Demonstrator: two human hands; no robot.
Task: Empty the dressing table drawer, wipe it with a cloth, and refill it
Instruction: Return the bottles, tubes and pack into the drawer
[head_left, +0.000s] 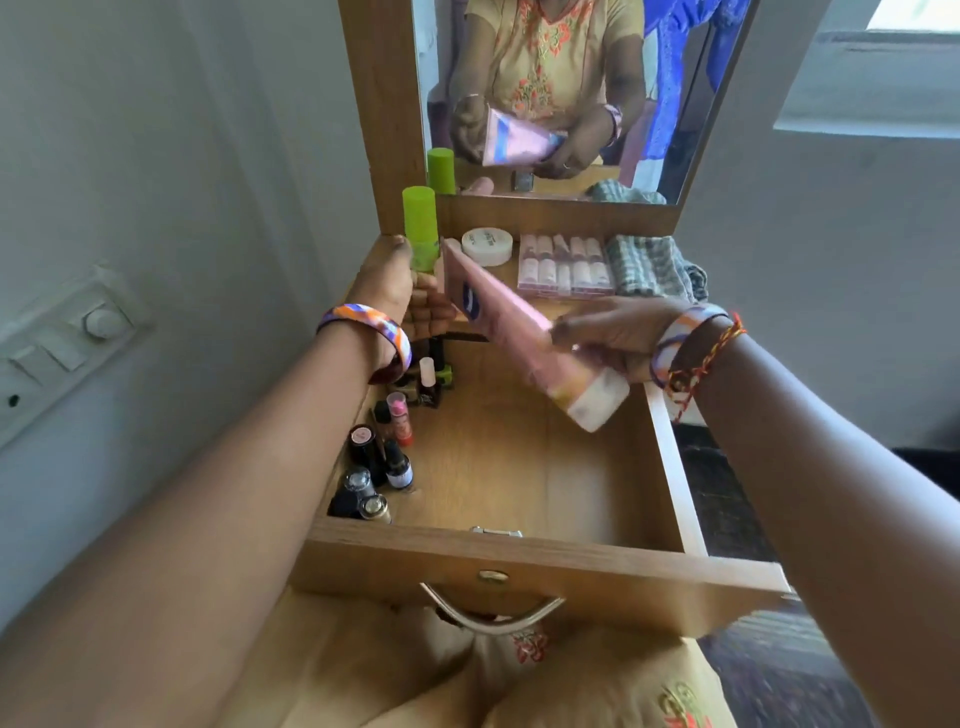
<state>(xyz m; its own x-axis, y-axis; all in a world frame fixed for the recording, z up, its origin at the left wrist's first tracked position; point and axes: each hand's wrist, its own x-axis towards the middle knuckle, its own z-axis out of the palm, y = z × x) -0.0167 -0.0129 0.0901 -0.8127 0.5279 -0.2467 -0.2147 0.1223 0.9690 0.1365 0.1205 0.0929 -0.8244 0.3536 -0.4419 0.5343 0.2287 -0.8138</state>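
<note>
Head view: pink tube (511, 332) clamped in my right hand (613, 332) near its white cap end — long axis slanting up-left toward my left hand (410, 296), which grips the green bottle (420, 228). Open drawer (519, 467) lies directly below the tube; right hand is nearer its bare floor.

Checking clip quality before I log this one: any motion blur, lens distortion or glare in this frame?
Head view: motion blur smears the pink tube and the right hand gripping it; the left hand holding the green bottle is sharper. Wide-angle distortion tilts the mirror frame and walls outward. A bright sheen lies on the drawer floor, mild, hiding nothing.
</note>
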